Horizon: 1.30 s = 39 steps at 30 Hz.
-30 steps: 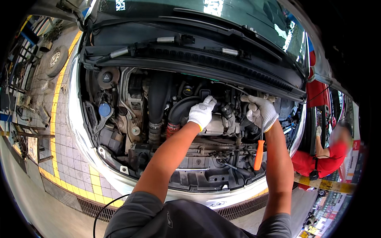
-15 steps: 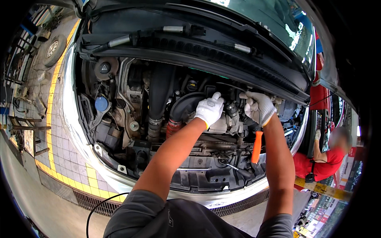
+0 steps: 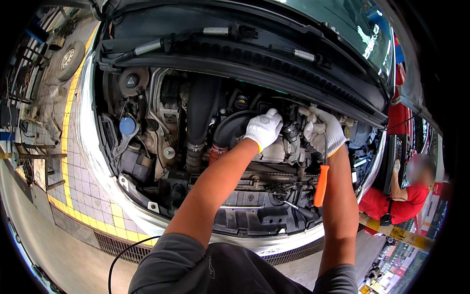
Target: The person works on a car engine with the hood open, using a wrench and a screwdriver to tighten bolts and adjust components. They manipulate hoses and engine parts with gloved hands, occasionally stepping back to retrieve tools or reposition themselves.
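Observation:
My left hand (image 3: 262, 130), in a white knitted glove, has its fingers curled over parts at the middle of the car's engine bay, beside a curved black hose (image 3: 229, 126); what they grip is hidden. My gloved right hand (image 3: 323, 130) is closed higher up at the right rear of the engine, near the cowl edge (image 3: 342, 103). An orange-handled tool (image 3: 321, 186) hangs handle-down from it, its shaft running up into the fingers. A black oil cap (image 3: 241, 102) with a yellow mark is behind my left hand.
The silver front edge (image 3: 132, 206) and black cowl (image 3: 230, 54) bound the bay. A spare wheel (image 3: 68, 61) and metal stand (image 3: 41, 169) are at left on the tiled floor (image 3: 90, 196). A person in red (image 3: 409, 203) works at a red vehicle (image 3: 401, 117) on the right.
Both hands have shifted slightly up in the picture, the left also rightward, staying at the same engine parts. The orange handle swings slightly. The view of the car has shifted.

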Motion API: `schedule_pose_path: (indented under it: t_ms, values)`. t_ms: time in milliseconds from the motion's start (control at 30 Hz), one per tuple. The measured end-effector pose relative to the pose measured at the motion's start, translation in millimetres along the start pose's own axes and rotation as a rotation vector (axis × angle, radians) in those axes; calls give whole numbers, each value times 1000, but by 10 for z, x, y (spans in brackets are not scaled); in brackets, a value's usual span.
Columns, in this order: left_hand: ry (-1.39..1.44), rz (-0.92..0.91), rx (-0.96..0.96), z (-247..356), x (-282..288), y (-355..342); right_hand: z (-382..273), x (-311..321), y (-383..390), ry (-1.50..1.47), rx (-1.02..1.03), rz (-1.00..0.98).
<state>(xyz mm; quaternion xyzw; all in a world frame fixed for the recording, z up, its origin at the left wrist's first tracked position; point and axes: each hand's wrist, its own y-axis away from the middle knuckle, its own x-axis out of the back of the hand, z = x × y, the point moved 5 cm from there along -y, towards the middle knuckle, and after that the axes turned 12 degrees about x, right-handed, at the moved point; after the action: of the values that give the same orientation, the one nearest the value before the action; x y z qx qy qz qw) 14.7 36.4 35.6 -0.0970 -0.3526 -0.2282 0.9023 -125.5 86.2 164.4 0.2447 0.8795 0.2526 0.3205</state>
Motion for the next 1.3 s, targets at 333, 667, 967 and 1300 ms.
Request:
schedule_pose_path:
  t_ms: [333,667,967,1300]
  values:
    - [-4,2,19,-36,-48,49,-119,86,483,-82,71,4]
    - [99,-16,319,-86,58,-444,-27,273,385,-89,49,-74]
    - [-234,1,-162,-362,-129,-1243,-77,195,176,395,186,-194]
    - [-170,-168,-112,-644,17,-1080,251,424,472,598,294,-815]
